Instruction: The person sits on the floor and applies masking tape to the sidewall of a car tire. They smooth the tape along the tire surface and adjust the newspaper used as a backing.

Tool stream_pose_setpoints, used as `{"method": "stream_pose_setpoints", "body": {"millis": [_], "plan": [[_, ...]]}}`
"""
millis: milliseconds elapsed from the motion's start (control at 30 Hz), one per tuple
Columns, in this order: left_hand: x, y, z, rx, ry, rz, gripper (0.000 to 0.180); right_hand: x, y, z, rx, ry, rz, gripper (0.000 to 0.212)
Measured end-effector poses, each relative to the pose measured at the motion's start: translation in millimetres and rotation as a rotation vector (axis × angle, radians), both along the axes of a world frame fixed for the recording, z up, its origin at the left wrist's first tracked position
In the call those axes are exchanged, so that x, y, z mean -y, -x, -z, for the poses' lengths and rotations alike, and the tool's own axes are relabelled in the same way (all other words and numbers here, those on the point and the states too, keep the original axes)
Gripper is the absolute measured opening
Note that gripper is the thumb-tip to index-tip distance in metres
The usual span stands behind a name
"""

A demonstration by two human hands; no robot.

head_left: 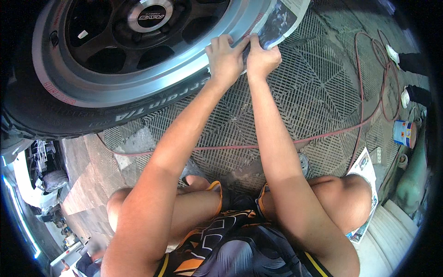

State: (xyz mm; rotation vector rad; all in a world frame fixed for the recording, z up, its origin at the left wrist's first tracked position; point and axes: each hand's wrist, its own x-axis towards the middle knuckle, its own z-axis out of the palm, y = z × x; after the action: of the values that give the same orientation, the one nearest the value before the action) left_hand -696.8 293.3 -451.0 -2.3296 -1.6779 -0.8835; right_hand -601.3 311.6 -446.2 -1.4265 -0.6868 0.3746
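Note:
A large wheel with a dark spoked centre and a silver rim (152, 87) fills the upper left, its black tyre (87, 115) around it. A sheet of printed newspaper (281, 23) lies along the rim's right side, over the tyre. My left hand (224, 62) is at the rim's edge, fingers bent, pressing the paper there. Beside it, my right hand (263, 60) is closed on the newspaper's near part, thumb and forefinger close to my left hand's. The fingertips of both hands partly hide the paper's edge.
A red hose (318, 135) crosses the grated floor (318, 78) and coils at the right. Another person's shoes (392, 56) stand beyond it. A blue-labelled can (404, 133), a green cylinder (412, 177) and more newspaper (364, 166) are at my right. Another person sits at lower left.

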Motion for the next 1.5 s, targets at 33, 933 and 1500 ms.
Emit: {"method": "stream_pose_setpoints", "body": {"millis": [33, 933, 1500], "plan": [[0, -3, 0, 0.012, 0.008, -0.005, 0.042, 0, 0, -1, -0.004, 0.007, 0.002, 0.031], [41, 26, 8, -0.018, 0.094, 0.225, 0.068, -10, -1, -16, 0.153, 0.03, 0.05, 0.032], [52, 39, 47, -0.159, 0.051, -0.004, 0.075, 19, 13, 6, -0.05, 0.035, -0.131, 0.028]]}}
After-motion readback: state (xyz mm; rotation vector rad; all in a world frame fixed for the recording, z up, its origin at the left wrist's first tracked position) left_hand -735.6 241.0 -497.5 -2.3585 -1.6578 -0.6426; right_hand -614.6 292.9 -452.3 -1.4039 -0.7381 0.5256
